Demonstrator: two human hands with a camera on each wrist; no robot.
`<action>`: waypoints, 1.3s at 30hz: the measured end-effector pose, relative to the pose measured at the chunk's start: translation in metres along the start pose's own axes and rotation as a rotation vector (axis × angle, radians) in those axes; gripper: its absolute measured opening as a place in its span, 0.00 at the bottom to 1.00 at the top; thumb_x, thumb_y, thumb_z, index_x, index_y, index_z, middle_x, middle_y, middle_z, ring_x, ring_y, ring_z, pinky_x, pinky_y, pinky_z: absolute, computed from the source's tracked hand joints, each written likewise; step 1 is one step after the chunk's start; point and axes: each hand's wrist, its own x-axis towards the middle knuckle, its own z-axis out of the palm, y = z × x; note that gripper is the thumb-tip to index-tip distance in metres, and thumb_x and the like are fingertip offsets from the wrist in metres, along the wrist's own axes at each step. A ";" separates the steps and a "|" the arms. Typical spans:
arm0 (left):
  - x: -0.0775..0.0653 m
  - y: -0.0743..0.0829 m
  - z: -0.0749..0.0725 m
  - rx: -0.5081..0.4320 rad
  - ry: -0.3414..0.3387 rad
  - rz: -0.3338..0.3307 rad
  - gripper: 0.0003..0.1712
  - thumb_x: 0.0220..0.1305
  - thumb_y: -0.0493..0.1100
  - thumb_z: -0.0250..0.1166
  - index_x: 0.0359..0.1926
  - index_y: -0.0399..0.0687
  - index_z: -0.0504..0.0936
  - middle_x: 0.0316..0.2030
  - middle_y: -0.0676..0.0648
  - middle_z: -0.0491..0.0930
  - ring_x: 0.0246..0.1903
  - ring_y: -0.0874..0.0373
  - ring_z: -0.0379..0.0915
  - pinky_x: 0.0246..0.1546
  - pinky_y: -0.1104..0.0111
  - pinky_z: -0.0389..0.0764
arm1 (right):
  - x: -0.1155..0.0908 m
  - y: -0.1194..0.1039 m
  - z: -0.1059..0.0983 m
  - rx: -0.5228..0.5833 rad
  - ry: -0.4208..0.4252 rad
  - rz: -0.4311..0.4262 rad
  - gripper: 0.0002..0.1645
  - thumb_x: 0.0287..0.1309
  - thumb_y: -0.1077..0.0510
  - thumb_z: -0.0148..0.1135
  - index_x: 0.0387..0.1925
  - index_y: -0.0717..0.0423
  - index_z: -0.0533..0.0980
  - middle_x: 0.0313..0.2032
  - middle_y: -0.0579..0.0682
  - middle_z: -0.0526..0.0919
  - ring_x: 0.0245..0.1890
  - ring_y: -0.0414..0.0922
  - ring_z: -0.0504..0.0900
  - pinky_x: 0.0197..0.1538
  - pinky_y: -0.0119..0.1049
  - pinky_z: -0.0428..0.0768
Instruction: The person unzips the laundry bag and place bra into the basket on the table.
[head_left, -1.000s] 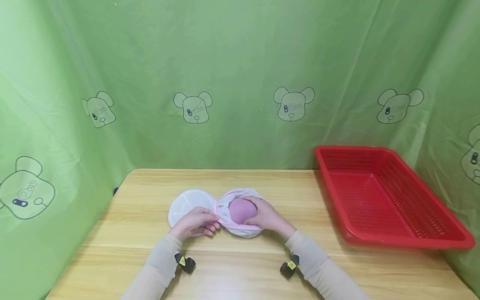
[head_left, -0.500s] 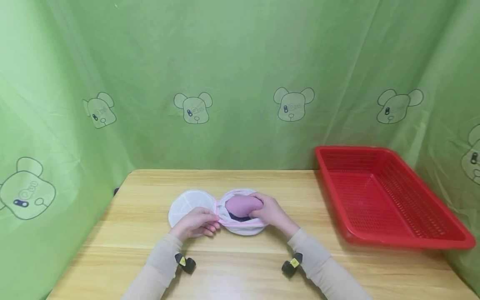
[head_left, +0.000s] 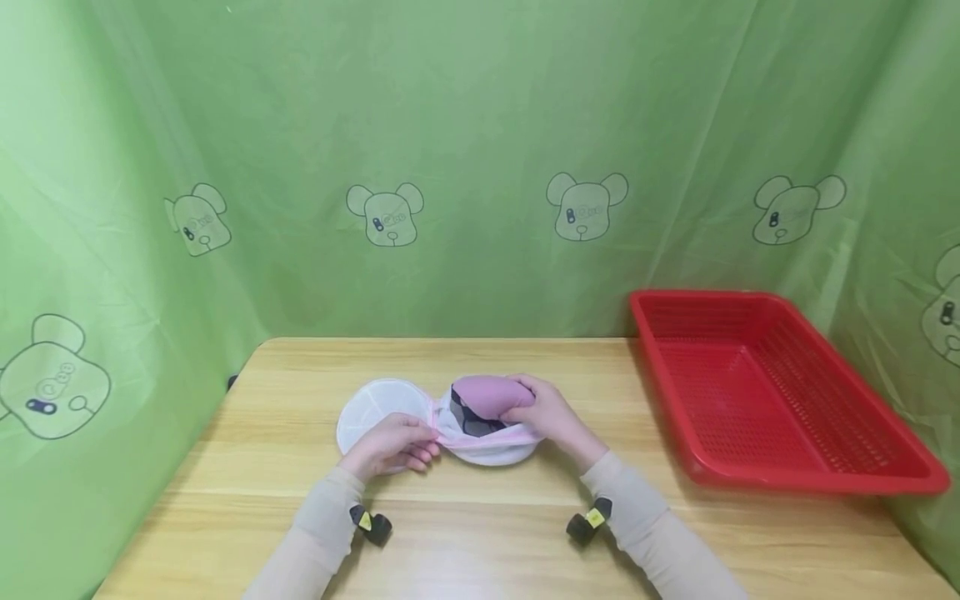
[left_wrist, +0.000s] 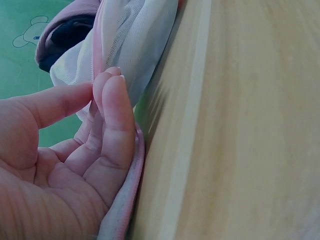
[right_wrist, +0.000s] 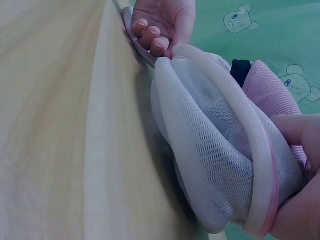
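Observation:
A white mesh laundry bag [head_left: 491, 455] with pink zipper trim lies open on the table, joined to a flat round white mesh piece [head_left: 375, 408] at the left. My left hand [head_left: 393, 442] pinches the pink-trimmed edge between the two parts, its thumb and fingertips meeting in the left wrist view. At the bag's mouth, my right hand [head_left: 551, 415] grips a pink ribbed-fabric cap [head_left: 491, 395] by its right end. The cap's black band [right_wrist: 241, 71] and grey inside show; its lower part is hidden in the bag. The mesh wall [right_wrist: 215, 140] bulges below the right hand.
A large red plastic basket [head_left: 693, 454] stands at the table's right side. The wooden table [head_left: 480, 517] reaches back to a green curtain [head_left: 480, 283] printed with bear heads, which also covers both sides.
My right hand has shifted a little to the right and tipped the cap up, so that its dark band and grey inside now show. The left hand stays on the trim.

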 end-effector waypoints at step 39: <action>-0.002 0.003 0.001 0.011 -0.012 -0.009 0.07 0.68 0.39 0.58 0.35 0.40 0.79 0.25 0.50 0.83 0.22 0.64 0.77 0.26 0.73 0.82 | 0.008 -0.035 -0.014 0.153 0.048 0.024 0.40 0.46 0.62 0.72 0.63 0.52 0.69 0.63 0.59 0.73 0.62 0.58 0.73 0.59 0.50 0.79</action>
